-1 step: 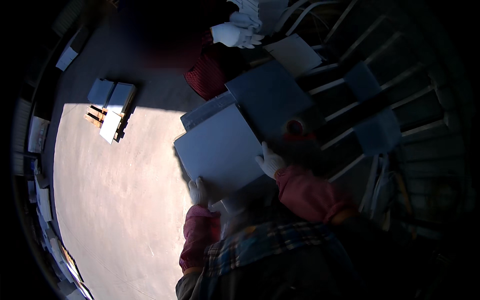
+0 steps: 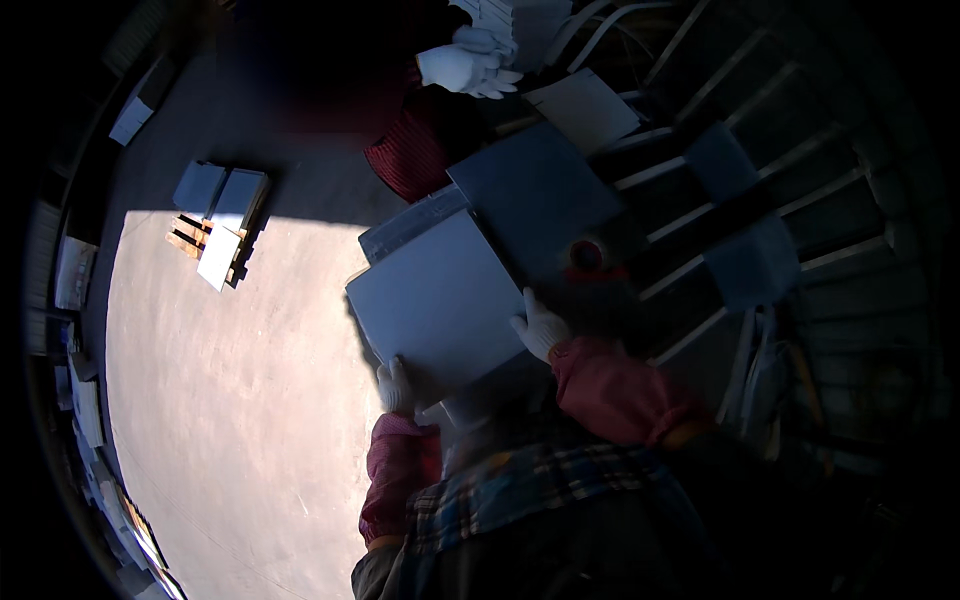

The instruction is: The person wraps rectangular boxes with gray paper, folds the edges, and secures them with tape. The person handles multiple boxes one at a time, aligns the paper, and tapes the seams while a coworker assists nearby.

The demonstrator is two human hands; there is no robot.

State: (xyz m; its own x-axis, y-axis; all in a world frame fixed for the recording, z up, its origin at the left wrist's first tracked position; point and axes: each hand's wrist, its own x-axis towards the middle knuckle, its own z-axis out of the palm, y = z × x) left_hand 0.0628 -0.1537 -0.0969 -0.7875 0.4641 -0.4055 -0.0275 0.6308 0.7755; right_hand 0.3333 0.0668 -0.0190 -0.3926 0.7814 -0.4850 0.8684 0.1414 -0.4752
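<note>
At the middle of the view, tilted, lies a pale panel (image 2: 440, 295), its left corner over the sunlit floor (image 2: 230, 400). Both hands on it, white gloves. Left hand (image 2: 396, 386) touches the near edge, toward the left corner; right hand (image 2: 541, 325) touches the right edge, fingers along it, thumb toward the panel. Undersides hidden: cannot tell how far either hand closes. Sleeves reddish.

Just beyond the panel, a grey-blue strip (image 2: 415, 225) shows past its far edge. To the right, a dark blue sheet (image 2: 540, 195); near its lower corner, a red tape roll (image 2: 587, 254). Farther up, a light board (image 2: 585, 108) and a co-worker's gloved hands (image 2: 470, 68), close together. Right side: pale bars (image 2: 685, 278), in deep shade. Off left, well apart, a wooden pallet (image 2: 185, 240) with flat sheets (image 2: 219, 257).
</note>
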